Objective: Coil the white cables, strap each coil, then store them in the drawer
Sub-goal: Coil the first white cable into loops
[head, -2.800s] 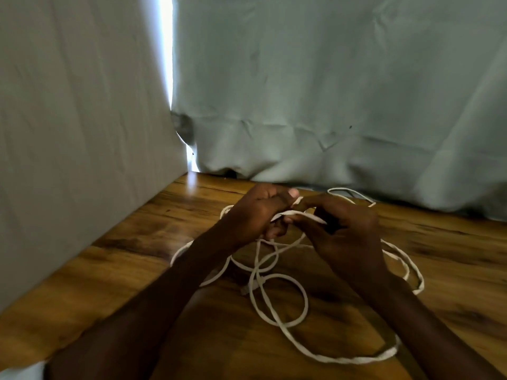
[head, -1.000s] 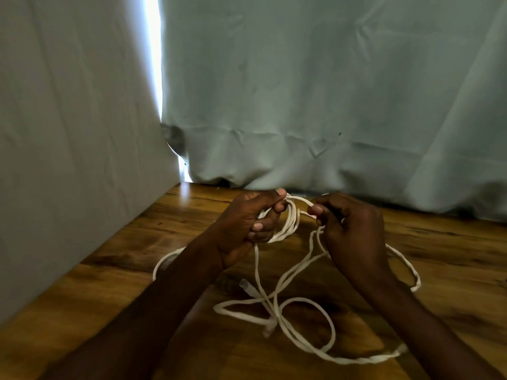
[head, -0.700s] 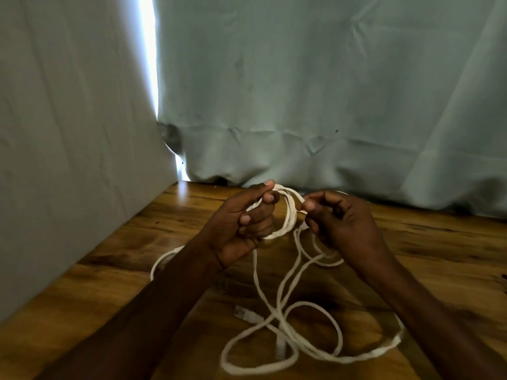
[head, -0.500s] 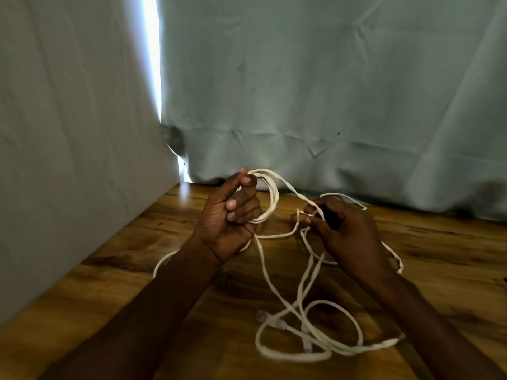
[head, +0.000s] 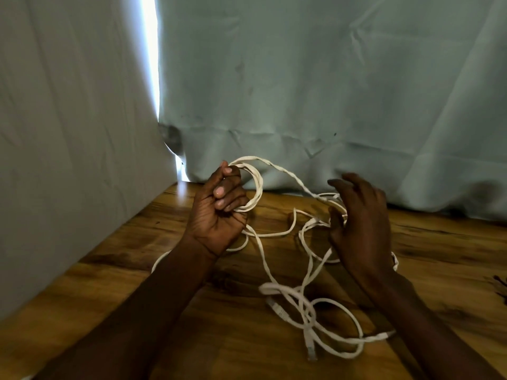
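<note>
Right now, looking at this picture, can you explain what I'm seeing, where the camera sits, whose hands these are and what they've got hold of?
This is no machine: a person wears a camera on the head, looking forward and down at their own two bare hands. The left hand has its grip curled round a small coil of thin white cable. The right hand has spread fingers among loose strands; whether it holds any is unclear. The rest of the cable lies tangled on the brown wooden table, one plug end showing near the front. Pale cloth curtains hang behind.
</note>
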`<action>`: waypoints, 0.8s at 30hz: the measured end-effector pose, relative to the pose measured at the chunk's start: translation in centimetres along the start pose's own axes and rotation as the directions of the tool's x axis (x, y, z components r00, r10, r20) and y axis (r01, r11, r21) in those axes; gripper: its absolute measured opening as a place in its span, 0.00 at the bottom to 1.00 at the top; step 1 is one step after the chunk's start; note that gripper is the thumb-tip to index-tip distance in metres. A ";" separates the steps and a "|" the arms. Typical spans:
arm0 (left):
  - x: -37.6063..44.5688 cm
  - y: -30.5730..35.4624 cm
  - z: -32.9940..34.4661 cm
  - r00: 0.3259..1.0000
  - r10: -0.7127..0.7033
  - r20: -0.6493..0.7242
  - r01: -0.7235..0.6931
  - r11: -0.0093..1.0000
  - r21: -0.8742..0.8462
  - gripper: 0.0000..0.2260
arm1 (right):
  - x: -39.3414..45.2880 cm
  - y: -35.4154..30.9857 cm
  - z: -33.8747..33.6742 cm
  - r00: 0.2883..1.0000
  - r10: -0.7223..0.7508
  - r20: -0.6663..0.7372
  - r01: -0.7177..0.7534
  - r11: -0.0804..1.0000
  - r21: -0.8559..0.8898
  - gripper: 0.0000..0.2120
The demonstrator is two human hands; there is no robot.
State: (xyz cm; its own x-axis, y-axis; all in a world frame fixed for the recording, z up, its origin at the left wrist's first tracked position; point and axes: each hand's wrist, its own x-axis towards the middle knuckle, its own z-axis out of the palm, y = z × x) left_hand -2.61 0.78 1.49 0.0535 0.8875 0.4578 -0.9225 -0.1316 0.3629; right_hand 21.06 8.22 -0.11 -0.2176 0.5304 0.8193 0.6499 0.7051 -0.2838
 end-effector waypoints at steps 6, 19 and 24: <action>-0.2 -1.7 0.7 0.994 -0.108 -0.013 0.108 0.975 0.196 0.13 | -0.9 -0.9 1.1 0.985 -0.029 0.168 -0.011 0.972 0.233 0.30; 0.0 -1.1 -0.4 0.999 -0.052 0.005 0.052 0.999 0.014 0.12 | -0.7 -0.5 -0.2 0.989 0.117 -0.092 -0.138 0.950 -0.279 0.19; 0.1 -0.8 -0.5 0.999 -0.001 -0.037 0.003 0.998 0.059 0.15 | 0.4 0.9 -0.7 0.809 0.581 0.092 -0.569 0.812 -0.130 0.29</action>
State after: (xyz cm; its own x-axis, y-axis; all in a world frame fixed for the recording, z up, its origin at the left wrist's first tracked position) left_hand -2.02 1.24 0.83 0.0404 0.9034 0.4268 -0.8981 -0.1544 0.4119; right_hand 22.09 8.75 0.30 0.1345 0.8820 0.4516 0.7465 0.2095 -0.6316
